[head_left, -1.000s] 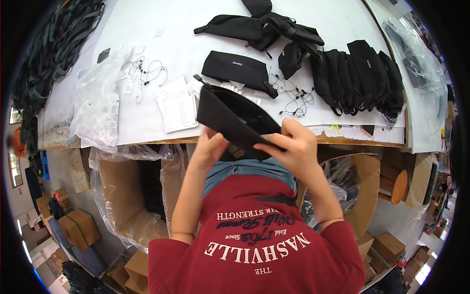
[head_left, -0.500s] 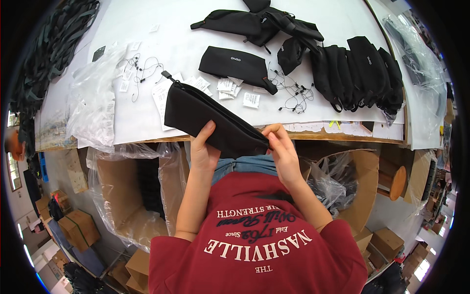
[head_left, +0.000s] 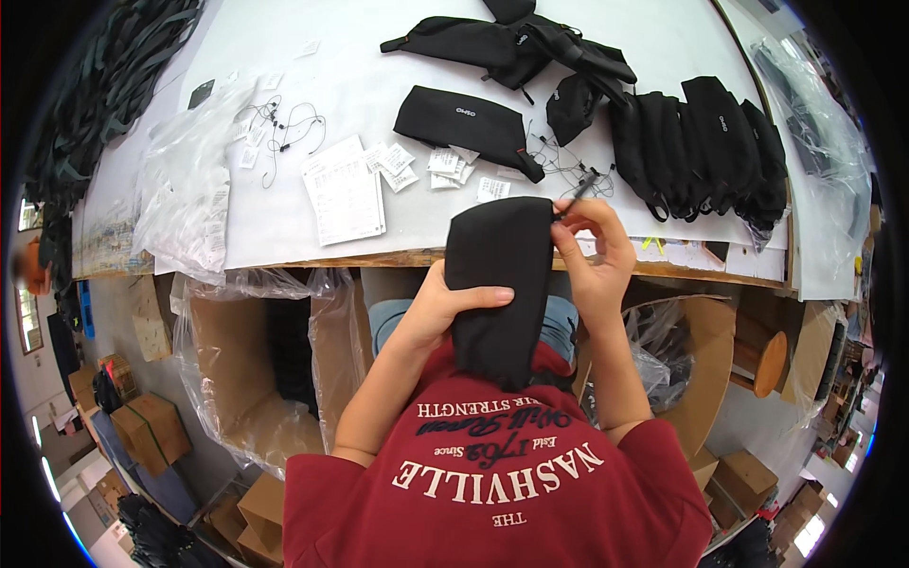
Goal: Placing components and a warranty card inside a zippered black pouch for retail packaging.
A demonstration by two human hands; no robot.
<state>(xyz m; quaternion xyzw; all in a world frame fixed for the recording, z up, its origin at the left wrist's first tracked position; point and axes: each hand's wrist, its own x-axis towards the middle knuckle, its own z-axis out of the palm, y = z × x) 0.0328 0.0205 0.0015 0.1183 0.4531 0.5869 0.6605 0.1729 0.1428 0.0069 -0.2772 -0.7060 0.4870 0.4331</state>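
Observation:
A black zippered pouch stands on end in front of my torso, its plain face showing and its lower end against the red shirt. My left hand grips it from the left, thumb flat across the face and fingers hidden behind. At the pouch's upper right corner, my right hand pinches the dark zipper pull, which pokes up past the fingertips. Beyond the hands, another black pouch lies on the white table, with small white tags and printed sheets close by.
Several black pouches are stacked at the right, more at the back. Thin black cords and clear plastic bags lie on the left. Open cardboard boxes stand below the wooden table edge.
The pouch has turned from slanting to nearly upright, its zipper-pull end swinging to the upper right. My right hand has moved up and right from the other end to the pull.

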